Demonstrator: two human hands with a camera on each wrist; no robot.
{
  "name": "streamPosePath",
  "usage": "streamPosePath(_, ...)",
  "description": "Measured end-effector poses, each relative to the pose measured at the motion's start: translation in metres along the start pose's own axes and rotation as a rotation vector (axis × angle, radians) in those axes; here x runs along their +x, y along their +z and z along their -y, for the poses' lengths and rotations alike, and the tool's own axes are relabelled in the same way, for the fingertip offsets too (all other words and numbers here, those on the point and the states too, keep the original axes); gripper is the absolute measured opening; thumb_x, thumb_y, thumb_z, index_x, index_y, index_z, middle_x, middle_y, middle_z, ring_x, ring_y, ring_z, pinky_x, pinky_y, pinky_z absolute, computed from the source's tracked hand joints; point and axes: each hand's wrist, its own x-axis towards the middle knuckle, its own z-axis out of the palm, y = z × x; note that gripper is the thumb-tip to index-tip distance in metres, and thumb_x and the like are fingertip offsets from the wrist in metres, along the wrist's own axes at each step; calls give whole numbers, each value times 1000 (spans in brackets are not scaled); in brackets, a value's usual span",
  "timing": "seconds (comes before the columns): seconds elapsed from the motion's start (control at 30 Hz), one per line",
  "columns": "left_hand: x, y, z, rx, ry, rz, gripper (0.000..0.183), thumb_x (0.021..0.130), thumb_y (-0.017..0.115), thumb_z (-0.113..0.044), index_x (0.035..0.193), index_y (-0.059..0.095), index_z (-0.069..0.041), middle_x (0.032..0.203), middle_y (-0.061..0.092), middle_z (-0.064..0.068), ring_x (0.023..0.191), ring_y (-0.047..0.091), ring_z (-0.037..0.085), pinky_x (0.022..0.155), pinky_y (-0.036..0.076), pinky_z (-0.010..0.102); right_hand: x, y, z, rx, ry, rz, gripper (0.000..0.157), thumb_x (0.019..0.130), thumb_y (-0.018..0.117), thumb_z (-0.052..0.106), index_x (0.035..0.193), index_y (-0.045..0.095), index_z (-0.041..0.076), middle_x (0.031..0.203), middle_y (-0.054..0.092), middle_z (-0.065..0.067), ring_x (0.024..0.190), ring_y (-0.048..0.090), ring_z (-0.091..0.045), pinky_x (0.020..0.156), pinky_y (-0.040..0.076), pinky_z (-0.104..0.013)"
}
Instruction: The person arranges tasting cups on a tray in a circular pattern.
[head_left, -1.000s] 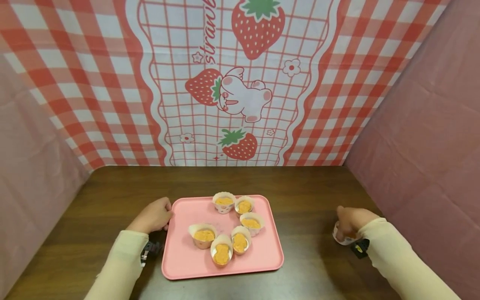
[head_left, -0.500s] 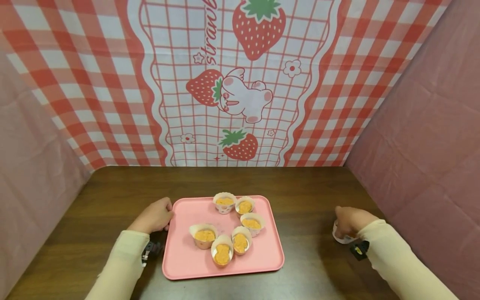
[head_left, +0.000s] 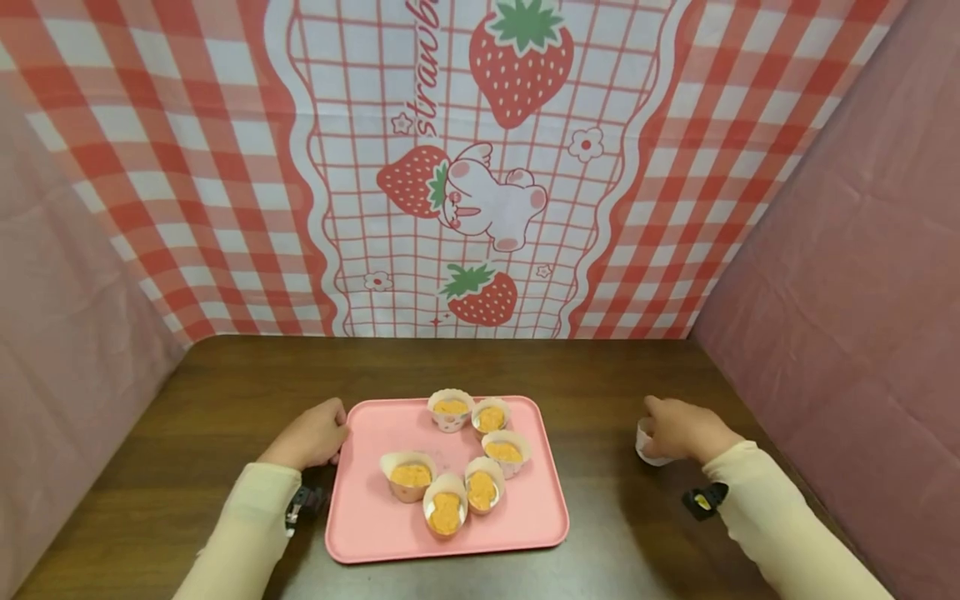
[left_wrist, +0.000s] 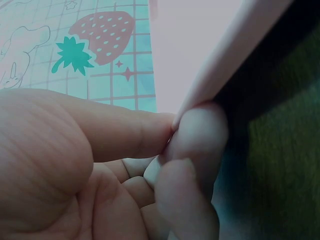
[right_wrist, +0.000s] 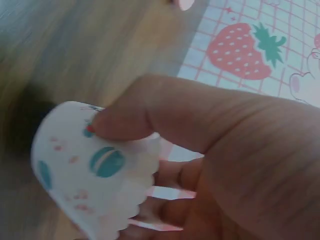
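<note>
A pink tray (head_left: 367, 529) lies on the table, carrying several paper baking cups with orange-yellow filling, such as the far one (head_left: 450, 408) and the near one (head_left: 446, 510). At the tray's left edge my left hand (head_left: 311, 433) pinches the rim (left_wrist: 210, 82) between thumb and fingers. Off to the right of the tray, my right hand (head_left: 688, 429) pinches another paper baking cup (right_wrist: 75, 160) by its wall, thumb on the outside. That cup is white with blue and red prints and a scalloped rim, tipped sideways in the right wrist view. Its inside is hidden there.
The brown wooden table (head_left: 600, 375) ends at a strawberry-print checkered cloth (head_left: 480, 208) hanging behind it. Pink cloths hang at the left (head_left: 75, 333) and right (head_left: 832, 292). Bare wood lies between the tray and my right hand.
My right hand has moved a little left and away from me, bringing the paper baking cup along. The left hand stays at the tray's edge, and the cups on the tray keep their places.
</note>
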Motion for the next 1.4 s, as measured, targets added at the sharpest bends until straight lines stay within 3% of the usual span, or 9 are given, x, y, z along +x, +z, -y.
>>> streamPosePath(0.2,3,4,4,-13,12,-1,9,100,53,-9,92,52,-4,65,58,7,57,55,18,55,43,32,12,4,18,51,-70,-144,33,79,75,23,102,58,7,89,58,-6,77,52,-22,67,44,-42)
streamPosePath(0.67,4,1,3,-9,4,-1,9,100,55,-10,95,53,-2,67,58,7,58,55,19,56,43,32,45,-10,91,200,-155,-304,38,85,77,22,116,62,7,106,64,-10,88,58,-22,78,50,-43)
streamPosePath(1.0,10,5,0,-15,5,3,10,100,55,-9,92,52,-4,63,59,6,53,53,18,53,43,31,47,-10,125,363,-200,-364,40,88,74,21,124,63,7,118,65,-10,104,63,-26,89,54,-49)
streamPosePath(1.4,6,-2,5,-23,14,-2,11,99,54,-9,91,51,-4,65,58,7,56,56,18,55,43,32,44,-7,153,315,-262,-411,37,84,75,18,119,64,9,109,63,-5,88,59,-18,79,51,-39)
